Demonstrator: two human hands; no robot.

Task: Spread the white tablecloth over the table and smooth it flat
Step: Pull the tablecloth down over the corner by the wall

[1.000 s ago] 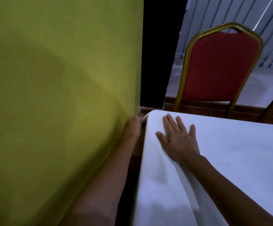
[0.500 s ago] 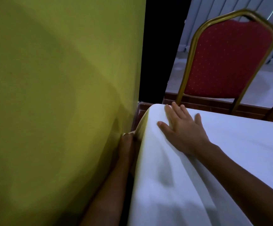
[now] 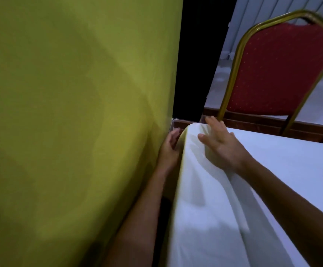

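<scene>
Now handling soft, light tablecloth [image 3: 224, 218] | right hand [image 3: 222, 145] pressing spread flat at table [image 3: 253, 120] far-left corner | left hand [image 3: 170, 149] gripping hanging edge beside wall [image 3: 70, 112], grip unclear

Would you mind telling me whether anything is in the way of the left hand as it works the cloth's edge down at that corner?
Yes: the yellow-green wall stands close beside the table, so the left hand is squeezed into the narrow gap between it and the white tablecloth. The right hand lies flat on the cloth, unobstructed.

Matt white cloth tablecloth [image 3: 224, 218], glossy wooden table [image 3: 253, 122]
</scene>
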